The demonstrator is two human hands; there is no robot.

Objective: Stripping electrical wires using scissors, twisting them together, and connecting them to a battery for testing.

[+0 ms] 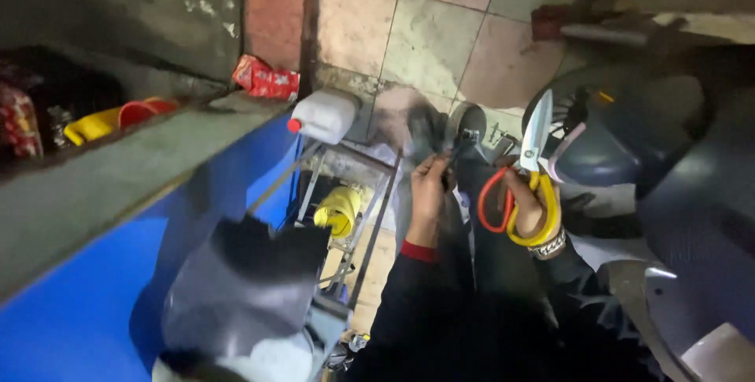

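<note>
Scissors (528,170): orange and yellow handles, blades up, gripped in the right hand (528,207).
Left hand (427,193): pinches a dark strip (458,154), blurred, kind unclear.
Floor (440,36): pale worn tiles below.
Counter (118,170): grey top, blue front, at left.
White jug (324,116): red cap, past the counter's corner.
Hidden: dark sleeves merge with black material.
</note>
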